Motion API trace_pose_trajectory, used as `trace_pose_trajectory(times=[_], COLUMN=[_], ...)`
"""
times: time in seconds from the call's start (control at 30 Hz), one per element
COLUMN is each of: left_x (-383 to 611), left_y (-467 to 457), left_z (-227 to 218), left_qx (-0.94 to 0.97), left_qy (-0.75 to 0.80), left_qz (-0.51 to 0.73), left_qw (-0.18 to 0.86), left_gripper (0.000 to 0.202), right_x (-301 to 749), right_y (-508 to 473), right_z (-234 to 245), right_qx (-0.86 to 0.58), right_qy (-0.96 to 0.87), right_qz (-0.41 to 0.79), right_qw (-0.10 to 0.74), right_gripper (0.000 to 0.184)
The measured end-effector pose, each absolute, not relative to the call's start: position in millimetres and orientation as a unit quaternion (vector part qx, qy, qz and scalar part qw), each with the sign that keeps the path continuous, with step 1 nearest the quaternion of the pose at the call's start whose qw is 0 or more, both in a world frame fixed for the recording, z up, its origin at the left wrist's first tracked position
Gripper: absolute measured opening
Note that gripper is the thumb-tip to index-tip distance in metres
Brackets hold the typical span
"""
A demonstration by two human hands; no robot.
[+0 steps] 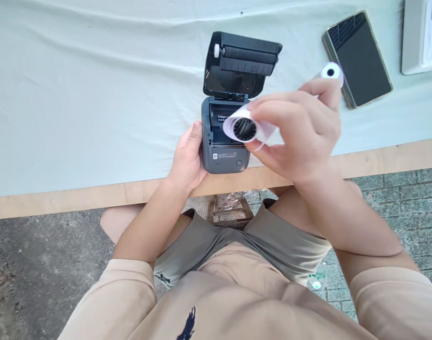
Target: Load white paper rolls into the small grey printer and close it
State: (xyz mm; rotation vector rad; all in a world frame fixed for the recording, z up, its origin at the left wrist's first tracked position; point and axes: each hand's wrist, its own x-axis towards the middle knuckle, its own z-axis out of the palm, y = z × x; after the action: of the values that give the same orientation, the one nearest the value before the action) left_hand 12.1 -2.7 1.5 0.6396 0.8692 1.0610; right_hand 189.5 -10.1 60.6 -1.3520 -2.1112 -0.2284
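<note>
A small dark grey label printer [223, 159] is tilted up at the table's front edge, its black lid [242, 59] swung back. My left hand [188, 153] grips the printer's left side. Over the uncovered paper bay [218, 127], my right hand [301, 125] pinches a white paper roll [233, 123] with a black ribbed core, a loose end hanging below. That roll hides part of the bay; I cannot tell whether they touch. A second small white roll [336, 71] with a dark centre hole shows just beyond my right fingers; whether they touch it is unclear.
A dark-screened phone [361, 59] lies on the pale table cover [95, 94], right of the second roll. Farther right is a white box [414, 42] with a printed label. The table's bare wooden edge [77, 200] runs in front of my lap, over a wooden stool [230, 215].
</note>
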Motion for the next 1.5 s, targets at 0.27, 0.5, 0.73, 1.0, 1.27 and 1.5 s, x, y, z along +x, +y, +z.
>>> trace_pose_trajectory(times=[0.27, 0.5, 0.73, 1.0, 1.27, 1.5], left_x=[13.9, 14.8, 13.0, 14.1, 14.5, 13.3], left_y=[-4.3, -5.0, -4.5, -4.0, -4.7, -4.9], left_z=[5.2, 4.0, 3.9, 4.6, 5.2, 2.8], left_qx=[0.274, 0.263, 0.256, 0.258, 0.265, 0.265], left_qy=[0.403, 0.403, 0.393, 0.399, 0.394, 0.375], left_qz=[0.481, 0.492, 0.491, 0.496, 0.498, 0.494], left_qw=[0.728, 0.726, 0.734, 0.726, 0.726, 0.738], left_gripper=[0.037, 0.034, 0.037, 0.035, 0.037, 0.035], right_x=[174.7, 171.1, 171.2, 175.9, 180.0, 181.6], right_y=[-4.5, -1.8, 3.4, 3.4, 1.5, -14.4], right_z=[66.1, 61.2, 54.0, 42.2, 43.2, 38.1], right_qx=[-0.573, -0.541, -0.513, -0.520, -0.459, -0.349], right_qy=[-0.800, -0.818, -0.827, -0.819, -0.829, -0.862], right_qz=[-0.028, -0.040, 0.011, -0.023, -0.093, -0.067], right_qw=[0.176, 0.192, 0.230, 0.241, 0.306, 0.362], right_gripper=[0.035, 0.028, 0.030, 0.016, 0.021, 0.012])
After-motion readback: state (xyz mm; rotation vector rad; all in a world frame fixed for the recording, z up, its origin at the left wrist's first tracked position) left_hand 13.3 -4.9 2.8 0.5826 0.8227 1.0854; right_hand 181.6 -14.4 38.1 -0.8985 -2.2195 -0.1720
